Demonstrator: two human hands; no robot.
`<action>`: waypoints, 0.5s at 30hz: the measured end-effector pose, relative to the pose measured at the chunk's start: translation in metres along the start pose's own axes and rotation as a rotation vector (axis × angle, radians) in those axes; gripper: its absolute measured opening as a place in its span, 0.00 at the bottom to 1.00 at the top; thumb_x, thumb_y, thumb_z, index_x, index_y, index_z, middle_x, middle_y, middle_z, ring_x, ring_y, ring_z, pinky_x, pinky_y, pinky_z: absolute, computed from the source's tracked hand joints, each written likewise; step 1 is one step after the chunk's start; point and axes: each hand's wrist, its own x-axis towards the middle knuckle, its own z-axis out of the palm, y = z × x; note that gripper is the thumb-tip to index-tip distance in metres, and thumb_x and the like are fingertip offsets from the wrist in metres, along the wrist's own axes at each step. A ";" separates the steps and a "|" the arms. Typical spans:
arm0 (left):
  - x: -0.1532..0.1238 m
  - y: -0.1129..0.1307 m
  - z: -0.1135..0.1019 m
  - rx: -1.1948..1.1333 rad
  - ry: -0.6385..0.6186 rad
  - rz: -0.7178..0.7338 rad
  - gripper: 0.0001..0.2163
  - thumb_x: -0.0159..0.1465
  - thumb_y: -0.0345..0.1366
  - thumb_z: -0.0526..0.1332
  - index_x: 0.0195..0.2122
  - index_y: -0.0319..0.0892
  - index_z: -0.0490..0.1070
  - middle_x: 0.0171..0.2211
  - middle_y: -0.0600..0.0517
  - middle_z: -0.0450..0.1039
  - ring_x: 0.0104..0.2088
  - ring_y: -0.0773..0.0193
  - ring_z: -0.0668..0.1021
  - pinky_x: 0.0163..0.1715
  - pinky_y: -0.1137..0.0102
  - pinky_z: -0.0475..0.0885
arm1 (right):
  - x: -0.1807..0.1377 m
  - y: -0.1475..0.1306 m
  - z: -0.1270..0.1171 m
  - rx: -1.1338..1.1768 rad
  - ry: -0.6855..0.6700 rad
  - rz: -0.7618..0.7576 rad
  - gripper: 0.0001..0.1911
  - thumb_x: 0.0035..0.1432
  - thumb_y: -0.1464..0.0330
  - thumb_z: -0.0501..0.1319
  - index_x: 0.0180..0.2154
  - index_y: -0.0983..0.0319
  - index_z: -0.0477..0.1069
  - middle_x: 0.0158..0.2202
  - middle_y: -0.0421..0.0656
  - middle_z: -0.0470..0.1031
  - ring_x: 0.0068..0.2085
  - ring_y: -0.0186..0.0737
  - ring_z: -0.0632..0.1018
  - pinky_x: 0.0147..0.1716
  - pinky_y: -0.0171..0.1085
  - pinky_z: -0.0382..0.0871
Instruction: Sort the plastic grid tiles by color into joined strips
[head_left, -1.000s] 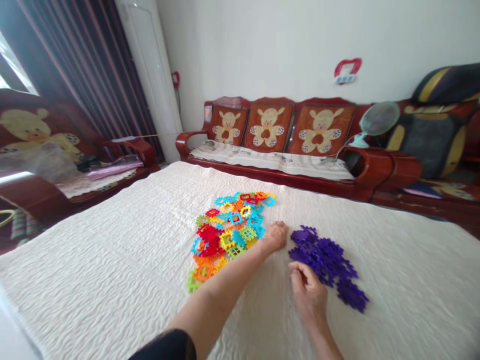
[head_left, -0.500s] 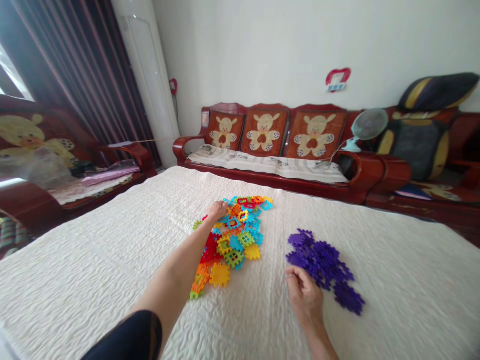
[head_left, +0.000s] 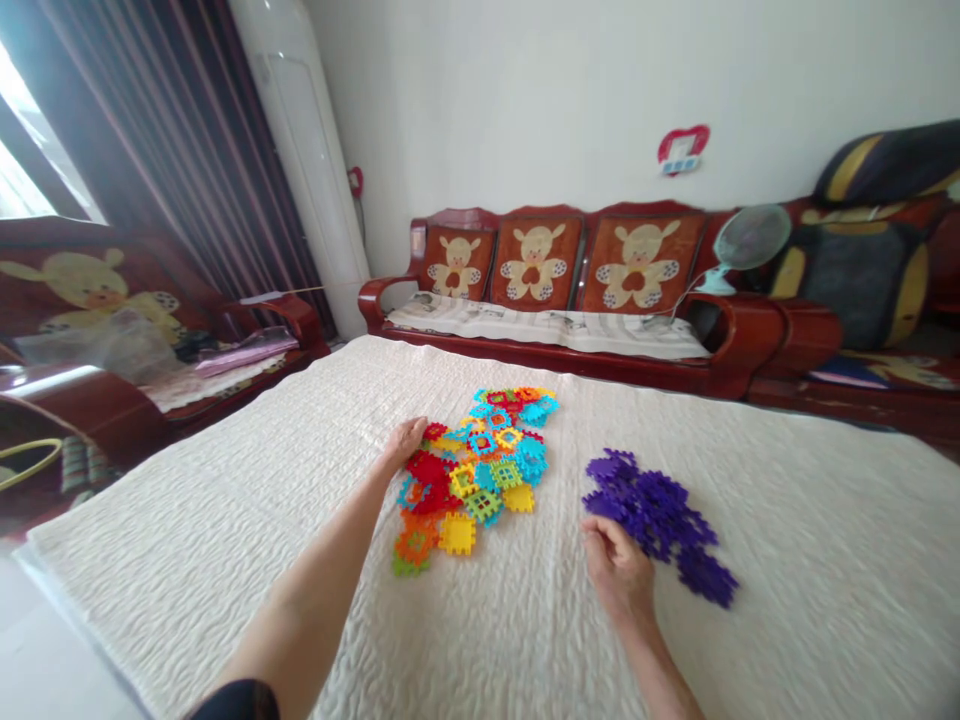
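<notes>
A heap of mixed-colour interlocking plastic tiles (head_left: 480, 470) (red, yellow, blue, green, orange) lies mid-surface on a cream quilted cover (head_left: 225, 540). To its right sits a separate pile of purple tiles (head_left: 660, 520). My left hand (head_left: 405, 442) reaches to the left edge of the mixed heap, fingers bent down against the cover beside a red tile; whether it holds one is hidden. My right hand (head_left: 619, 570) rests on the cover at the near left edge of the purple pile, fingers loosely curled, with nothing visible in it.
A wooden sofa (head_left: 570, 300) with bear-print cushions runs along the far side, a small fan (head_left: 750, 240) on its right arm. Another wooden seat (head_left: 112, 350) with bags stands left. Dark curtains and a white floor unit (head_left: 307, 160) fill the back left corner.
My left hand swept from beside the purple pile across the mixed heap to its left edge. Several tiles in the heap shifted. My right hand stayed by the purple pile.
</notes>
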 end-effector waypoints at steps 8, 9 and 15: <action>-0.039 0.007 -0.007 -0.032 -0.111 0.221 0.31 0.64 0.55 0.51 0.60 0.39 0.65 0.61 0.43 0.66 0.62 0.54 0.66 0.62 0.61 0.60 | -0.002 -0.005 -0.005 -0.013 -0.015 0.016 0.16 0.50 0.60 0.54 0.30 0.62 0.75 0.29 0.45 0.80 0.30 0.43 0.78 0.35 0.37 0.71; -0.054 0.000 -0.013 0.033 -0.144 0.288 0.33 0.63 0.57 0.52 0.62 0.39 0.63 0.63 0.43 0.62 0.64 0.53 0.63 0.63 0.60 0.57 | -0.002 -0.005 -0.005 -0.012 -0.015 0.016 0.16 0.50 0.60 0.54 0.30 0.62 0.75 0.29 0.45 0.80 0.31 0.43 0.78 0.36 0.37 0.71; -0.143 -0.052 -0.021 0.423 -0.302 0.544 0.47 0.52 0.65 0.61 0.68 0.48 0.51 0.70 0.42 0.43 0.68 0.36 0.48 0.63 0.42 0.50 | -0.002 -0.003 -0.001 0.001 -0.015 0.005 0.16 0.50 0.59 0.53 0.30 0.61 0.75 0.29 0.45 0.80 0.31 0.43 0.78 0.36 0.37 0.72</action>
